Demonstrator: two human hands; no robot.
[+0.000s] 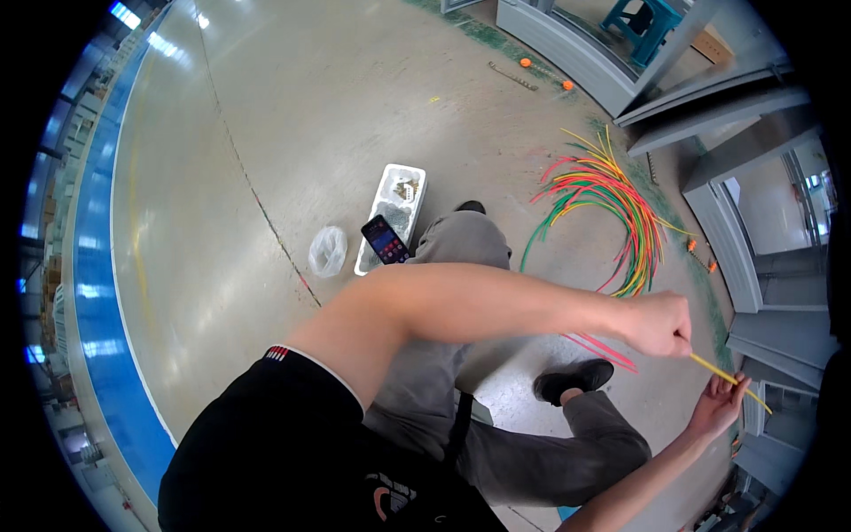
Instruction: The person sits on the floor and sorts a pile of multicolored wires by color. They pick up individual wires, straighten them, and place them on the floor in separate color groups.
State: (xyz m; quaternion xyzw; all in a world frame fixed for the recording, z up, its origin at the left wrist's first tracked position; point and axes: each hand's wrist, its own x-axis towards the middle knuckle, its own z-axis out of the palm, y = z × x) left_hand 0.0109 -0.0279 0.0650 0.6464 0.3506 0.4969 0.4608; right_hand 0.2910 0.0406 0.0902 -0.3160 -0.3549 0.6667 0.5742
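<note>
My left arm reaches across to the right, and its hand is closed around one end of a thin yellow strand, a wire or tube; I cannot tell which. Lower down, my right hand pinches the same strand near its other end, and a short tip sticks out past the fingers. Left of the hands, a loose curved bundle of red, green and yellow strands lies on the floor. A few separate red strands show below my left forearm.
A white foam tray with small parts stands near my knee, a phone resting on its edge. Beside it lies a clear plastic bag. Grey metal frames line the right. A teal stool stands at the far right.
</note>
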